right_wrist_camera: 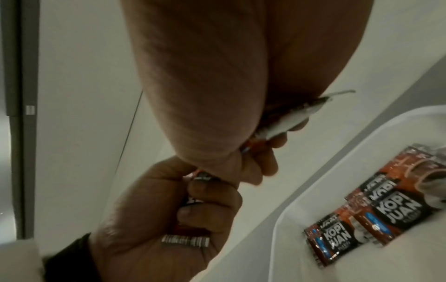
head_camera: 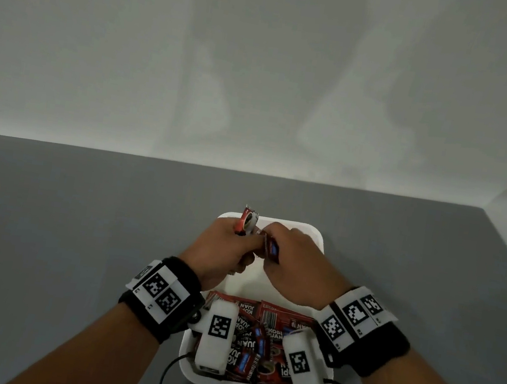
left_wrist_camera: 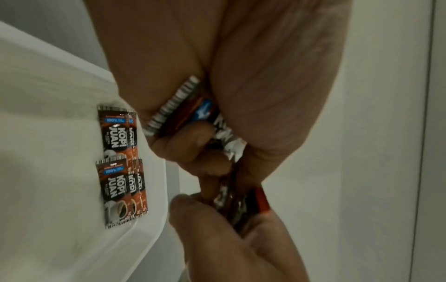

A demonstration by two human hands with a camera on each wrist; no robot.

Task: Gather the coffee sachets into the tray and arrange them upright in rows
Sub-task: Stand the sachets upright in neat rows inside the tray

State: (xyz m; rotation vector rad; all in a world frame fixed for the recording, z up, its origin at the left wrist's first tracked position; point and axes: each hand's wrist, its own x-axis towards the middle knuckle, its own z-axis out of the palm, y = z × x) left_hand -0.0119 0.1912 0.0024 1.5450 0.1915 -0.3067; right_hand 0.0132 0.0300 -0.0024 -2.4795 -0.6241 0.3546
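A white tray (head_camera: 306, 226) sits on the grey table. Loose red-and-black coffee sachets (head_camera: 261, 333) lie piled in its near half. Both hands hover over the far half, close together. My left hand (head_camera: 243, 242) grips a small bunch of sachets (head_camera: 248, 220) that sticks up from the fist. My right hand (head_camera: 274, 243) pinches another few sachets (head_camera: 271, 249). In the left wrist view, two short rows of upright sachets (left_wrist_camera: 118, 133) (left_wrist_camera: 120, 188) stand against the tray wall (left_wrist_camera: 48, 114). The right wrist view shows those standing sachets (right_wrist_camera: 337, 238) inside the tray rim (right_wrist_camera: 313, 187).
The grey table (head_camera: 77, 232) stretches to both sides of the tray and ends at a pale wall (head_camera: 263, 63) behind. Thin black cables (head_camera: 168, 372) trail from the wrist cameras near the tray's front edge. The tray's middle floor (head_camera: 265, 281) is bare.
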